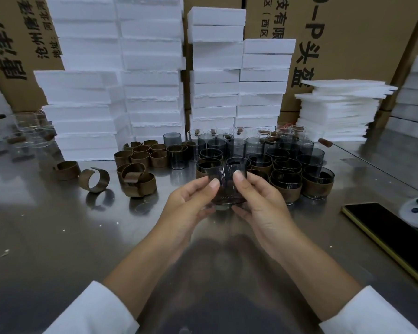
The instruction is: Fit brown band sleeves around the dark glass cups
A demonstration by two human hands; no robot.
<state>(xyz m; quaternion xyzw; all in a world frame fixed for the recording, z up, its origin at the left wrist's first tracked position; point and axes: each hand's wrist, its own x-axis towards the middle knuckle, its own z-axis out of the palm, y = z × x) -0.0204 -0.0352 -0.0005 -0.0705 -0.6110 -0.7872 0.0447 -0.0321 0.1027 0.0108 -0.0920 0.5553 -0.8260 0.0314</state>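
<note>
Left hand and right hand together grasp one dark glass cup; behind it a carton reads "头盔", left of it two stray brown bands.

Brushed stainless-steel worktable, reflective, dotted with white crumbs. Tall stacks of white polystyrene foam blocks along rear edge. Lower stack of thin white foam sheets at right rear. Brown corrugated cardboard cartons with black printed characters behind, closing off view. Soft glare on steel.
</note>
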